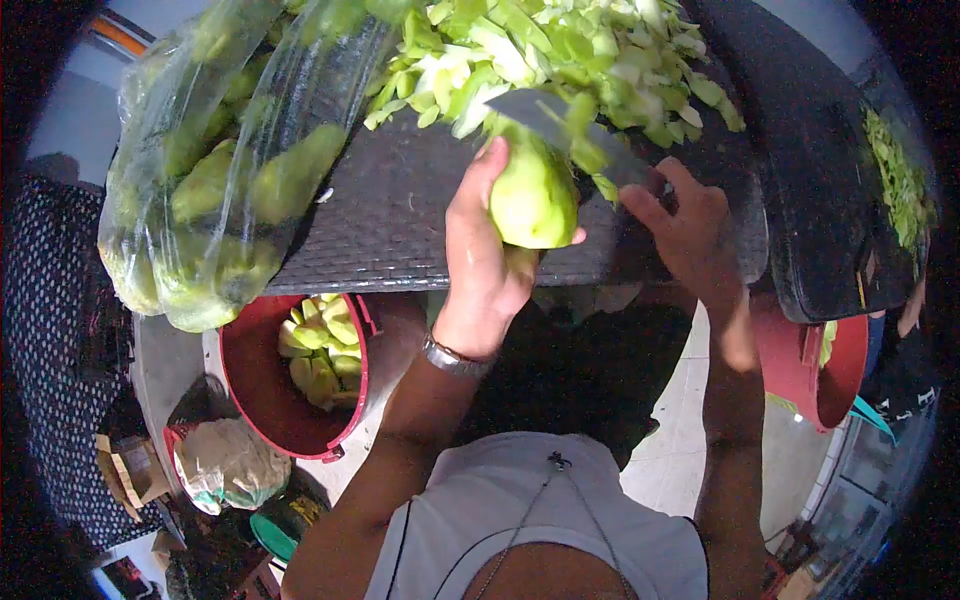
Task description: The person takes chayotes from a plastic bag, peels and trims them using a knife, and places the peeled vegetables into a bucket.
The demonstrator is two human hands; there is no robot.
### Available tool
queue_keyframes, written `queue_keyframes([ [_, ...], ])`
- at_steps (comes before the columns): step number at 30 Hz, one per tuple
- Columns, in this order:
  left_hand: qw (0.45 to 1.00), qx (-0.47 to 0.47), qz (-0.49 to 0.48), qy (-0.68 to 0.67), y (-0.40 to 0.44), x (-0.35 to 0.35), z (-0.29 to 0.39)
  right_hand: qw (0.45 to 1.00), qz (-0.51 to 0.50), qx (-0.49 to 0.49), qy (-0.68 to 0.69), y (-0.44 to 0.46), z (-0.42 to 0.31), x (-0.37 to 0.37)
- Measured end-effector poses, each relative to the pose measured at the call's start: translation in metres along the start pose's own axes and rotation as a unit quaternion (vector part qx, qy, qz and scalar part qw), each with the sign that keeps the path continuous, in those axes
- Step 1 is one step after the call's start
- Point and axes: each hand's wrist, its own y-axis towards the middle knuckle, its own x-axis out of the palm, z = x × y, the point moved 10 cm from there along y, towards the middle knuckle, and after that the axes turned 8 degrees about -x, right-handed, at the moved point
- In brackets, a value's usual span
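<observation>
My left hand (482, 250) is wrapped round a pale green peeled fruit (535, 195) above the front part of the dark woven table (400, 215). To the right, my right hand (690, 215) grips a knife (545, 115), its blade slanting up and left across the top of the fruit. A strip of green peel (587, 135) lies against the blade. Behind the blade, a heap of green and whitish peelings (590, 50) covers the back of the table. The knife's handle is mostly hidden in my fingers.
A clear plastic bag (225, 190) of green fruits stands at the table's left. Below it, a red bucket (235, 370) holds pale peeled pieces. Another red bucket (840, 380) is at right, under a dark surface (810, 200) with more peelings (890, 180).
</observation>
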Motion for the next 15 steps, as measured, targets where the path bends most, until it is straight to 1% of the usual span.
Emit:
queue_keyframes([
  [2, 0.999, 0.007, -0.030, -0.014, 0.006, -0.002, -0.003, 0.997, -0.036, 0.013, 0.063, -0.002, -0.003, 0.002],
  [3, 0.999, 0.009, -0.045, -0.022, 0.008, -0.001, -0.006, 0.996, -0.055, -0.020, 0.066, -0.008, -0.017, 0.006],
  [4, 0.994, 0.060, 0.064, -0.069, -0.001, -0.007, -0.003, 0.994, -0.070, -0.055, 0.067, -0.015, -0.035, 0.011],
  [5, 0.998, 0.034, -0.001, -0.048, 0.004, 0.002, -0.004, 0.990, -0.085, -0.091, 0.069, -0.019, -0.050, 0.016],
  [6, 0.998, 0.007, -0.064, -0.026, 0.007, 0.010, -0.007, 0.991, -0.076, -0.097, 0.054, -0.018, -0.051, 0.016],
  [8, 0.997, 0.002, -0.066, -0.033, 0.007, 0.006, -0.010, 0.992, -0.060, -0.108, 0.027, -0.018, -0.052, 0.019],
  [9, 0.997, 0.000, -0.069, -0.036, 0.006, 0.006, -0.011, 0.990, -0.063, -0.114, 0.047, -0.016, -0.052, 0.019],
  [11, 0.996, 0.033, 0.005, -0.078, 0.002, -0.003, -0.010, 0.986, -0.069, -0.123, 0.088, -0.009, -0.047, 0.017],
  [12, 0.993, 0.051, 0.042, -0.100, -0.001, -0.008, -0.009, 0.995, -0.028, -0.087, 0.036, -0.001, -0.030, 0.010],
  [13, 0.997, -0.026, -0.072, -0.025, 0.000, 0.009, -0.007, 0.998, 0.012, -0.052, -0.017, 0.008, -0.010, 0.003],
  [14, 1.000, -0.003, 0.002, 0.007, -0.004, 0.001, -0.005, 0.996, 0.055, -0.015, -0.068, 0.014, 0.006, -0.007],
  [15, 0.999, -0.013, -0.040, 0.005, -0.005, 0.007, -0.005, 0.999, 0.006, 0.037, 0.031, 0.020, 0.018, -0.007],
])
